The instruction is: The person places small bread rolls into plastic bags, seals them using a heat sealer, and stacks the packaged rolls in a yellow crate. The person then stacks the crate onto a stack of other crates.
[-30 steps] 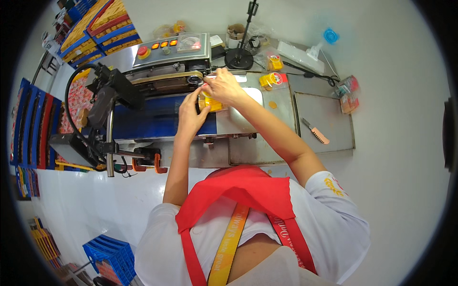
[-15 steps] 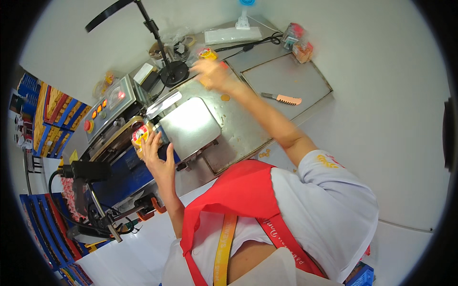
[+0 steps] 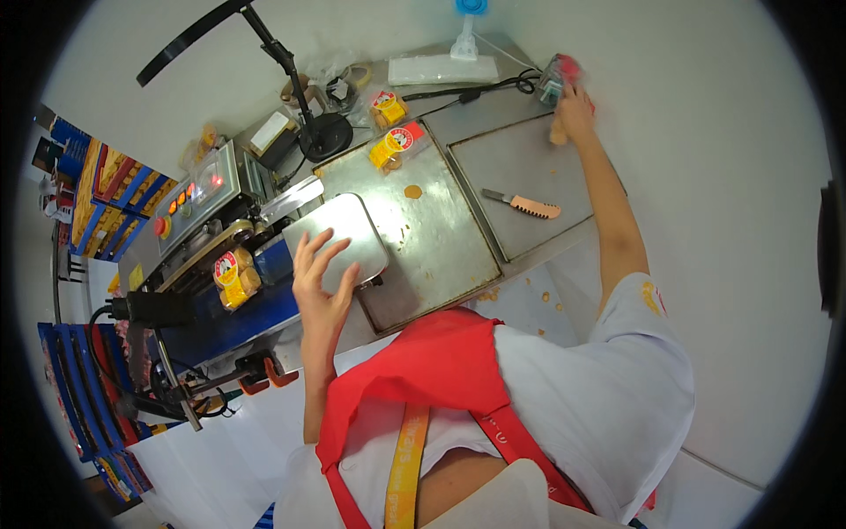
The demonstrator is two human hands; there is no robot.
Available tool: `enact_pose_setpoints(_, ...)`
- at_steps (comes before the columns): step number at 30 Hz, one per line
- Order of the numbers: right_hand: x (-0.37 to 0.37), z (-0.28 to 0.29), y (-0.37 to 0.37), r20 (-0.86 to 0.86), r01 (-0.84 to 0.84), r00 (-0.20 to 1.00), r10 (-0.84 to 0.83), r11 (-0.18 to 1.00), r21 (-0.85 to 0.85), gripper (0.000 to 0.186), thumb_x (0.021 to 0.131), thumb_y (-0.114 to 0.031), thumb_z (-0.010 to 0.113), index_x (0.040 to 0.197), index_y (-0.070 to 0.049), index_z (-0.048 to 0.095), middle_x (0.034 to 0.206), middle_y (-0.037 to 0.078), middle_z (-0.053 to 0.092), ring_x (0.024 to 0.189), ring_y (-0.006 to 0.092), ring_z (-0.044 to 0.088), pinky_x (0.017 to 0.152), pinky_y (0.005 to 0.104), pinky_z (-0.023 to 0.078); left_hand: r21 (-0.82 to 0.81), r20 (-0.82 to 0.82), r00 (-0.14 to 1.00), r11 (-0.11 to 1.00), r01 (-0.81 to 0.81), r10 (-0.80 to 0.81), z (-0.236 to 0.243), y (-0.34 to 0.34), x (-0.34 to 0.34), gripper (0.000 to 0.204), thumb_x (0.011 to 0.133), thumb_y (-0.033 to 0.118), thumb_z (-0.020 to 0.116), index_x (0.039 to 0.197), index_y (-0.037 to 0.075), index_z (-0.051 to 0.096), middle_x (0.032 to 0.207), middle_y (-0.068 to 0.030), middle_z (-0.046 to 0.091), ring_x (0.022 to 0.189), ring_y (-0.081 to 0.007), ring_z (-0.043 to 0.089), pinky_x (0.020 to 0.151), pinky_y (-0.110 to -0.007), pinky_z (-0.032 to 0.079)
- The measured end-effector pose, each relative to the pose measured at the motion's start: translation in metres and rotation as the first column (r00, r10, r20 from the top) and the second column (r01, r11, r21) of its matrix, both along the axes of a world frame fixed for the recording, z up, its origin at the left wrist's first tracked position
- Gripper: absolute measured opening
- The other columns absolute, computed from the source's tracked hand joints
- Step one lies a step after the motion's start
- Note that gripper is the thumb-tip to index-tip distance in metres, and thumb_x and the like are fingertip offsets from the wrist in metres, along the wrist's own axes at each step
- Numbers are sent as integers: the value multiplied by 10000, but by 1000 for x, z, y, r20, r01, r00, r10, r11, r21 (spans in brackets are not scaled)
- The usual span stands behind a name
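Observation:
My left hand has its fingers spread over the silver square plate of what looks like a small scale. Nothing is in it. Beside it, a clear bag of brown rolls with a yellow and red label lies on the blue belt of a machine. Far to the right, my right hand closes round a small bag of baked goods, mostly hidden by the fingers. Another clear bag with a red top touches it from behind. A labelled bag lies on the metal tray.
A second labelled bag rests near the black lamp base. The knife with an orange handle lies on the right tray. A control box with lit buttons stands at the left. Crumbs are scattered below the table edge.
My right hand has swung from the tray's far edge to the bags at the back right. My left hand has let go of the labelled bag, now on the belt, and moved right.

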State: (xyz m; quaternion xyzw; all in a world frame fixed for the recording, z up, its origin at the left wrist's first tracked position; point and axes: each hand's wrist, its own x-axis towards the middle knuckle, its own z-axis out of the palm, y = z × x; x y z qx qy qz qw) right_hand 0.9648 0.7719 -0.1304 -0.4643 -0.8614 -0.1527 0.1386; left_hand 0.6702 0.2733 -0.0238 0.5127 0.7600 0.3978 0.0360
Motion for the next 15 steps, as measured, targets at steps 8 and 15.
enact_pose_setpoints(8,-129,149,-163,-765,-671,621,171,620,-406,255,852,-268,651,784,-22,657,562,-40,507,516,66,431,499,246,361,238,-122,971,944,230,-206,22,96,23,795,621,196,830,1313,83,455,1345,-145,445,1306,-360,348,1049,-453,303)
enact_pose_setpoints(15,-181,211,-247,-886,-875,437,153,301,-380,342,910,-262,578,1109,15,594,715,-17,591,696,65,529,738,234,420,405,203,945,900,158,-258,18,119,-20,514,857,145,654,1305,42,426,1112,-105,588,986,-189,585,872,-278,458)
